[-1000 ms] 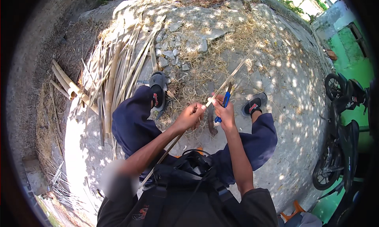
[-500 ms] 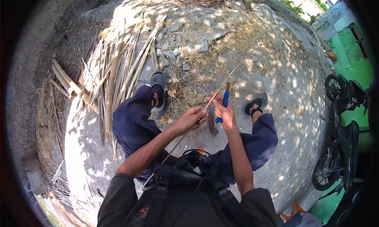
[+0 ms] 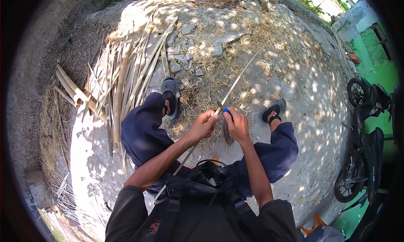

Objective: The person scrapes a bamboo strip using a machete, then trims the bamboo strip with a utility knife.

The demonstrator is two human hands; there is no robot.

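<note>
A long, thin bamboo strip (image 3: 243, 72) runs slantwise from near my lap up past my hands toward the far right. My left hand (image 3: 203, 125) is closed around it, thumb and fingers pinching it near the middle. In my right hand (image 3: 237, 125) is a blue-handled knife (image 3: 226, 110), mostly covered by the fingers. Its dark blade seems to meet the strip just beyond my left fingertips. On the ground below my hands lies a larger, dark machete-like blade (image 3: 227, 136), partly hidden by the right hand.
Split bamboo slats (image 3: 123, 82) lie piled at the left, beside thicker bamboo poles (image 3: 68, 83). Dry shavings (image 3: 256, 35) and broken stones (image 3: 182, 59) cover the ground ahead. My shoes (image 3: 170, 94) stand either side of the work. A motorcycle (image 3: 370, 145) is parked at the right.
My right hand has turned over, bringing the blue-handled knife from upright beside the strip to against it. The strip's far end has shifted slightly left. My left hand keeps its grip.
</note>
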